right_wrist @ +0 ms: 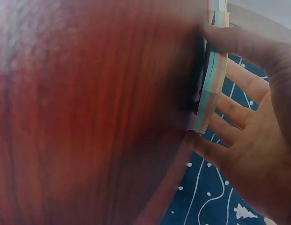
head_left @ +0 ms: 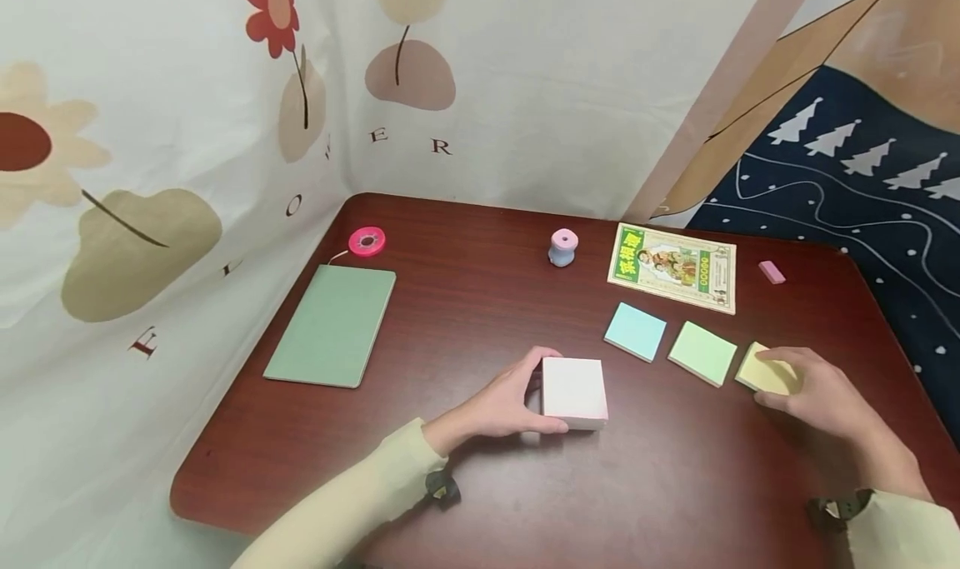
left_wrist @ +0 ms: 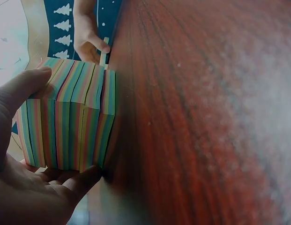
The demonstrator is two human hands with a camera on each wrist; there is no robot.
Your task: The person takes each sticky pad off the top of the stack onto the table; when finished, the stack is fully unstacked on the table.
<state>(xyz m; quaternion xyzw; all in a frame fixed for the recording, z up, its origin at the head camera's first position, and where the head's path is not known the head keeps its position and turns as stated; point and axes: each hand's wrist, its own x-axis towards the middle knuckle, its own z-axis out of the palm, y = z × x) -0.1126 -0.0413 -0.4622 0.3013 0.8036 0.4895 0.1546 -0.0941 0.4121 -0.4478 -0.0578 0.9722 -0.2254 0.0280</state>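
Left hand point(head_left: 501, 402) grips thick paper block point(head_left: 574, 392), steadying it; right hand point(head_left: 813, 388) pinches yellow pad point(head_left: 765, 374), end of row beyond it

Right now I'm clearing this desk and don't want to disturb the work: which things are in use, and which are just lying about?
In use:
left hand grips the thick note block
right hand holds the yellow pad
green pad and blue pad, in the same row

Lying about:
green notebook
pink tape roll
booklet
pink eraser
small pink-topped object
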